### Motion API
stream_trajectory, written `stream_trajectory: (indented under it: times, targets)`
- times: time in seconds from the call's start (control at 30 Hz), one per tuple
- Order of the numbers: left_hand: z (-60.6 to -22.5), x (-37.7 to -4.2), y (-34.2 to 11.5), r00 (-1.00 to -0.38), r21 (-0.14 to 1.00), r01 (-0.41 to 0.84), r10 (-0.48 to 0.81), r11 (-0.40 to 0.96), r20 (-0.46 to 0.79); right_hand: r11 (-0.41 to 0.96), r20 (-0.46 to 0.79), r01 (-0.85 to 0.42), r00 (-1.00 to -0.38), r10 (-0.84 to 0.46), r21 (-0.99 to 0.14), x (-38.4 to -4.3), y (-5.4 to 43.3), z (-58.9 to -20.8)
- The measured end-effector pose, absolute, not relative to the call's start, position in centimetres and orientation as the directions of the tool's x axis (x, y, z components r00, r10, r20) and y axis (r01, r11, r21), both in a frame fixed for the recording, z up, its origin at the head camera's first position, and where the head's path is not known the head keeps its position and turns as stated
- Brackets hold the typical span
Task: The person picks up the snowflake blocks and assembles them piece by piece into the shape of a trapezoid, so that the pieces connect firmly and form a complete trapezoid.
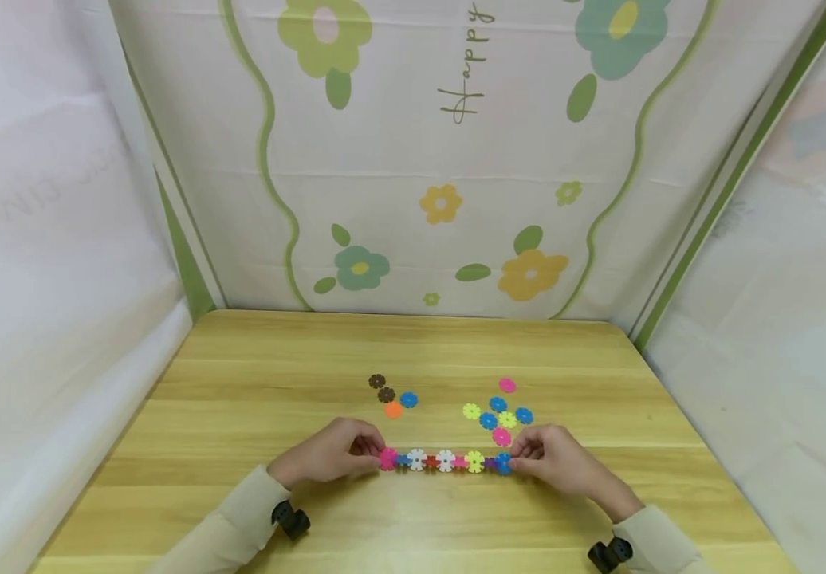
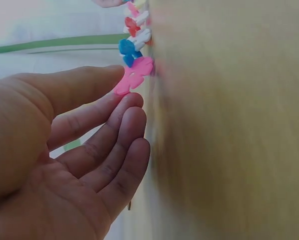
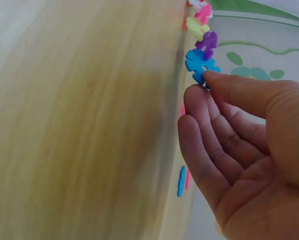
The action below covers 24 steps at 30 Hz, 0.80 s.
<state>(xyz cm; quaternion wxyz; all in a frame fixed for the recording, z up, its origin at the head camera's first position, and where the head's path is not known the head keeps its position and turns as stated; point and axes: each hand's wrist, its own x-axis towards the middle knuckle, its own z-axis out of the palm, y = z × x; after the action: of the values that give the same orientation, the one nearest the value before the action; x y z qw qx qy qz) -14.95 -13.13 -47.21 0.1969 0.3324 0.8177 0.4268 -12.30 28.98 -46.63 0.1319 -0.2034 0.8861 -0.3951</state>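
Crosswise before the person, the chain of notched discs [image 1: 445, 461] lies on or just above the worktop [image 1: 413, 526], its long axis running left to right. The left hand [image 1: 332, 453] pinches its pink end disc [image 1: 387, 459] and the right hand [image 1: 555, 460] its blue end disc [image 1: 503, 464], leaving neither grip nearer; loose discs [image 1: 488, 421] lie just beyond.

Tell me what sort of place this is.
Probably a screened-off tabletop booth for play or craft: a flower-printed sheet hangs behind the wood-grain table, pale sheets close in both sides, and loose notched discs lie near the disc chain.
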Motion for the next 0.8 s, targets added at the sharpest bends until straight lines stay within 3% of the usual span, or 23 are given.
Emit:
stream_trajectory:
  times: [0.2, 0.5, 0.8]
  targets:
    - [-47.4, -15.1, -13.0, -0.714, 0.832, 0.366, 0.699, 0.417, -0.036, 0.644, -0.097, -0.29, -0.863, -0.496, -0.708, -13.0, 29.4, -46.1]
    - [-47.5, -15.0, -12.7, -0.725, 0.825, 0.363, 0.687, 0.433, -0.041, 0.74, -0.008, -0.396, -0.879, -0.476, -0.543, -15.3, 28.7, -46.1]
    - [-47.6, -15.0, -12.4, -0.727, 0.839, 0.353, 0.686, 0.415, -0.033, 0.748, 0.014, -0.46, -0.856, -0.517, -0.48, -16.6, 27.8, -46.6]
